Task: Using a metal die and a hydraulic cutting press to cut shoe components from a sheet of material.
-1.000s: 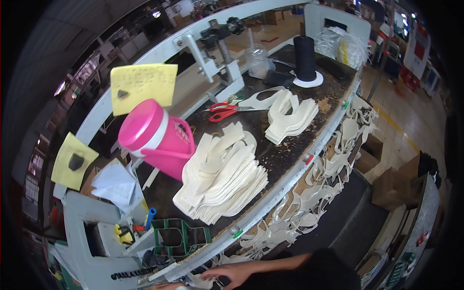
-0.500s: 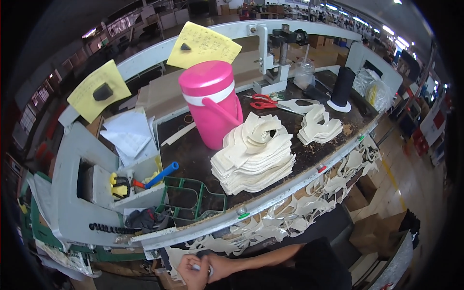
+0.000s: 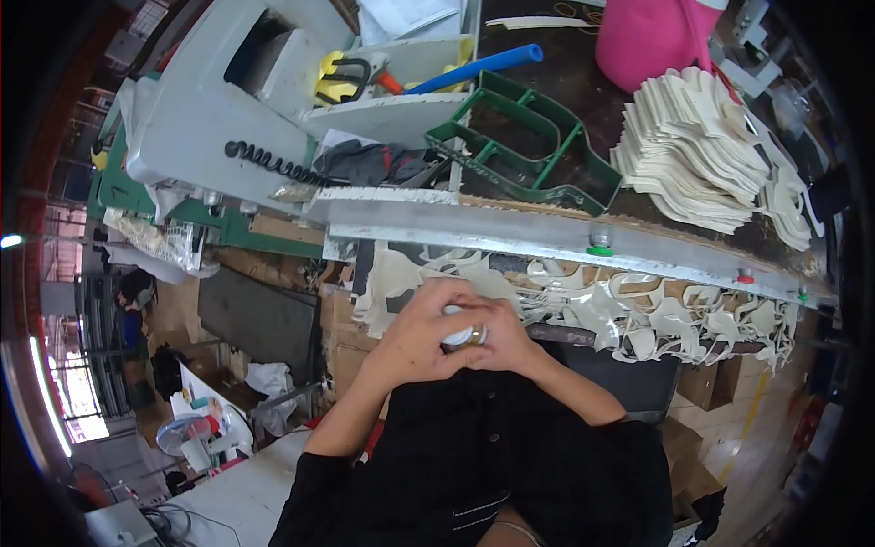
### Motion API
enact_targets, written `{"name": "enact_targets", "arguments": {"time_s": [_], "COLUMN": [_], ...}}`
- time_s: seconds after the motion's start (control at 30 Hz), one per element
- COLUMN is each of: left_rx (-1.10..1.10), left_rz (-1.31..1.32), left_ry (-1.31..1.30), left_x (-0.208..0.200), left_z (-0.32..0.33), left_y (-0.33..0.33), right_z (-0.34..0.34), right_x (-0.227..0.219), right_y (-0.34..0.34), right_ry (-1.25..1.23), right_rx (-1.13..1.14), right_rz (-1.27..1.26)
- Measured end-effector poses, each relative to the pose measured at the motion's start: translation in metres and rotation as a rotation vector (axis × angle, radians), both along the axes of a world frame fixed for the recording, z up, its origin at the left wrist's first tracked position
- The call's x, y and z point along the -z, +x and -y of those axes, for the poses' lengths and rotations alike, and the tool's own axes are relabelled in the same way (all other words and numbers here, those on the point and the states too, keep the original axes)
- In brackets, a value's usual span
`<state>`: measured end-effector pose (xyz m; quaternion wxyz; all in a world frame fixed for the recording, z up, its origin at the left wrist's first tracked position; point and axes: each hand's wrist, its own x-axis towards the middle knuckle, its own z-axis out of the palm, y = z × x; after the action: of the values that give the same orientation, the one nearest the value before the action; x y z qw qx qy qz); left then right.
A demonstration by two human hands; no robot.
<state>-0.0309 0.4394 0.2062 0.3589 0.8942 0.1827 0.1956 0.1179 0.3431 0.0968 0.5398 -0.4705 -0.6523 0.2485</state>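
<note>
— Hands first, since they sit nearest the camera: where are they?

— Low in the view, just above the person's dark shirt (image 3: 474, 456). The left hand (image 3: 421, 335) and the right hand (image 3: 504, 342) are pressed together over one small thing, a white piece with a brassy metal collar (image 3: 463, 335), which shows only as a sliver between the fingers.

— Which hand has it?

— Both touch it. The left hand's fingers curl over it from above and the left; the right hand cups it from the right and below. Neither hand is spread. What the small thing is cannot be told, and its long axis is hidden by the fingers.

— So it lies which way from each hand?

— Between them, at the meeting of the fingertips, no nearer to one than the other.

— And beyond the hands?

— Just past them, cream-coloured cut scraps (image 3: 638, 314) hang in a tangle under the metal edge rail (image 3: 547, 239) of the tabletop (image 3: 629, 109). The hands are below that rail and apart from it.

— On the tabletop itself?

— A green wire tray (image 3: 533, 173) stands near the rail, a stack of cream cut pieces (image 3: 693, 155) lies to its right, and behind that stands a pink jug (image 3: 643, 41). Further left are a blue-handled tool (image 3: 474, 68) and yellow-handled pliers (image 3: 342, 73) on a grey shelf.
</note>
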Motion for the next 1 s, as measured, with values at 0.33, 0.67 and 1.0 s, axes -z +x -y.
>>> {"name": "enact_targets", "arguments": {"time_s": [0.33, 0.67, 1.0], "left_rx": [-0.283, -0.293, 0.006], "left_rz": [0.325, 0.208, 0.058], "left_ry": [-0.407, -0.600, 0.054], "left_x": [0.011, 0.046, -0.001], "left_z": [-0.002, 0.024, 0.006], "left_y": [-0.038, -0.040, -0.043], "right_z": [0.006, 0.013, 0.013], "right_x": [-0.026, -0.016, -0.010], "right_y": [0.001, -0.007, -0.001], "right_ry": [-0.122, -0.048, -0.132], "right_rx": [0.081, -0.228, 0.100], "right_rz": [-0.246, -0.373, -0.084]}}
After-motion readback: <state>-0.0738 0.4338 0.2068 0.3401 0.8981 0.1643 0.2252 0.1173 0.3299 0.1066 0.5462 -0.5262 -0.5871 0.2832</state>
